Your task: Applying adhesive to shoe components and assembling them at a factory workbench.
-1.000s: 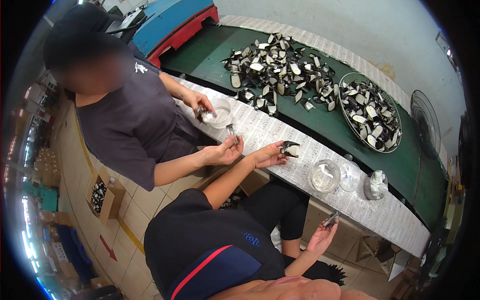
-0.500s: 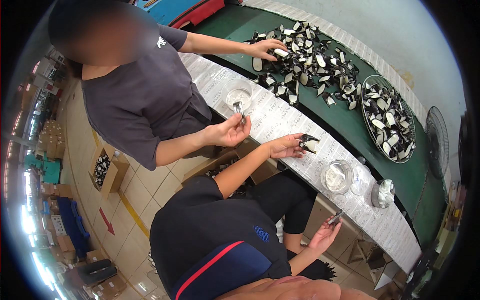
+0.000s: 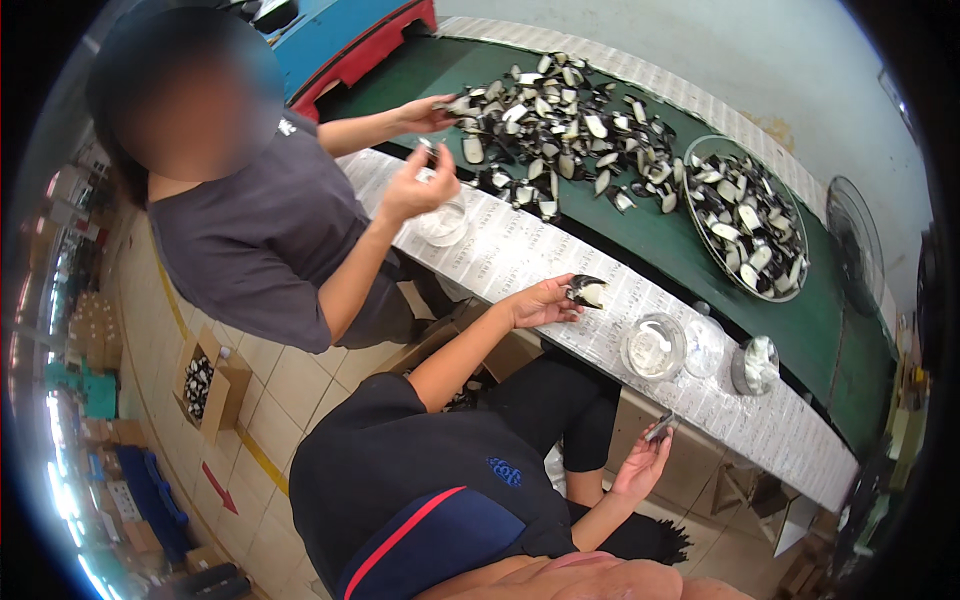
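Observation:
My left hand [image 3: 540, 303] pinches a black curved piece with a whitish face [image 3: 587, 291], which looks like a shoe heel, above the near strip of the bench. Lower and to the right, my right hand [image 3: 643, 465] is closed on a small flat grey tool [image 3: 660, 427], just off the bench's near edge. Its working end is too small to make out. Between and beyond my hands stands a clear round bowl [image 3: 653, 347] with something white inside.
Many similar pieces [image 3: 560, 125] lie heaped on the green surface [image 3: 400, 80]; a wire basket [image 3: 690, 190] holds more. Beside the bowl are a clear round dish [image 3: 704, 346] and a container with white wadding [image 3: 760, 362]. A co-worker [image 3: 260, 220] works at left, near another clear bowl [image 3: 443, 222].
The view has shifted slightly. The co-worker's far hand has drawn back from the heap with a piece, and their near hand has risen toward it. My hands keep their holds.

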A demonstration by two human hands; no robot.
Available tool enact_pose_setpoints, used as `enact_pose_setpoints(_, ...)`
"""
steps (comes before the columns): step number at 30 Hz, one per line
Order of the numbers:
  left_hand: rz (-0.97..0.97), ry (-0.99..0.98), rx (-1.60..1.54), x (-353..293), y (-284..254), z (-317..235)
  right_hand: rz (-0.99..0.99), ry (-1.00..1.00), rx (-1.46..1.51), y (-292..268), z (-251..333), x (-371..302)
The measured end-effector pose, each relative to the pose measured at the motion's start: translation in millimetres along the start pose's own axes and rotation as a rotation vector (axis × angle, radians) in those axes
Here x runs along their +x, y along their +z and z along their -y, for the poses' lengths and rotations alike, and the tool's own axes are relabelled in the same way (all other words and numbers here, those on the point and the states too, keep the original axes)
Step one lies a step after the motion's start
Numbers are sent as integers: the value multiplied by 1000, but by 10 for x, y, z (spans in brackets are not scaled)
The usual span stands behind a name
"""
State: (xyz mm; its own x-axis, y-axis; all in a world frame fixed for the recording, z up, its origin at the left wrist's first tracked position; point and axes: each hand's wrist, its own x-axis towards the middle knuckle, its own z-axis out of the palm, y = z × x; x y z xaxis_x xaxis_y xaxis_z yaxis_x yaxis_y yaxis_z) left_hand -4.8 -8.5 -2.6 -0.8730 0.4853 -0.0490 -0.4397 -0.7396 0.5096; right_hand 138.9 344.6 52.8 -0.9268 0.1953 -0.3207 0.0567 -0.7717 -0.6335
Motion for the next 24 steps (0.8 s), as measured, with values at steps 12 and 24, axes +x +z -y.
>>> enact_pose_setpoints(12, -171, 59, 298, -185, 728, 198, 162, -515, -778, 1304, 403, -266)
enact_pose_setpoints(24, -64, -86, 320, -204, 1856, 681, 131, -1028, -1428, 1311, 505, -775)
